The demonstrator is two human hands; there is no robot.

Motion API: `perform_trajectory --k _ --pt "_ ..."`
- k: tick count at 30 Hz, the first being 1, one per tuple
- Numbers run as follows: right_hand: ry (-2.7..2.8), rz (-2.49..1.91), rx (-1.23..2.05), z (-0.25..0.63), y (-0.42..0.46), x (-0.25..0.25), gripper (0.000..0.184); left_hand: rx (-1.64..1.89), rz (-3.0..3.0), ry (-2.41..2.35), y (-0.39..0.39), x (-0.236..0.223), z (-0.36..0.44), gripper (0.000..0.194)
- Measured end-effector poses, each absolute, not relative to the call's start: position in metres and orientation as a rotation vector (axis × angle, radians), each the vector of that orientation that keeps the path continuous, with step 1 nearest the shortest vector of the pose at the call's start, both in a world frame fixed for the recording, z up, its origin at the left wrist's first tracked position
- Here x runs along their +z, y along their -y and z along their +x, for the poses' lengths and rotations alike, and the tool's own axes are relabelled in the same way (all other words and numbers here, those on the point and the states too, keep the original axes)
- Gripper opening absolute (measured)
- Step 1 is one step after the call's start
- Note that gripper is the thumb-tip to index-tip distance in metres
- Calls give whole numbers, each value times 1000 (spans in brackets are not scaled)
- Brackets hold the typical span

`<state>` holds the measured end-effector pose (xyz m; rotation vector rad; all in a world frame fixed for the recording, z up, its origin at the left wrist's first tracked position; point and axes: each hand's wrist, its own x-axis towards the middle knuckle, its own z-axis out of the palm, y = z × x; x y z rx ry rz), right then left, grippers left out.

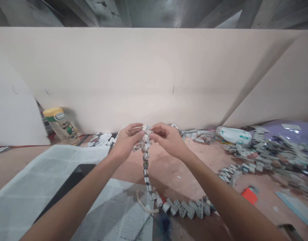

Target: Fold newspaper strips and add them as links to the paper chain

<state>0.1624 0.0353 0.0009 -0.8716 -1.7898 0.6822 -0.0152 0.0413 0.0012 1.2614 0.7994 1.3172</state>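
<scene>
A zigzag chain of folded newsprint paper (146,177) hangs from my hands and bends to the right along the table. My left hand (127,139) pinches its upper end between thumb and fingers. From the other side, my right hand (166,137) grips the same end, its thumb and fingertips close to the top folded piece. The two hands nearly meet at the chain's tip. Lower down, the chain's wider zigzag part (186,208) rests on the table near my right forearm. A pale curved strip (143,205) lies beside the bend.
Newspaper sheets (113,214) and a dark flat device (68,184) lie at left. Behind them stands a yellow-lidded bottle (62,125). Piled folded paper (264,154), a white packet (234,135) and a purple shiny object (289,132) fill the right. A pale board (154,77) closes the back.
</scene>
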Motion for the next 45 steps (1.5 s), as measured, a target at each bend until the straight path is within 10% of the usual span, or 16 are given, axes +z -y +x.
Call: perform_trajectory --k 45 --pt "1889 -783 1064 175 -29 18 19 802 1195 -627 -34 3 -21 20"
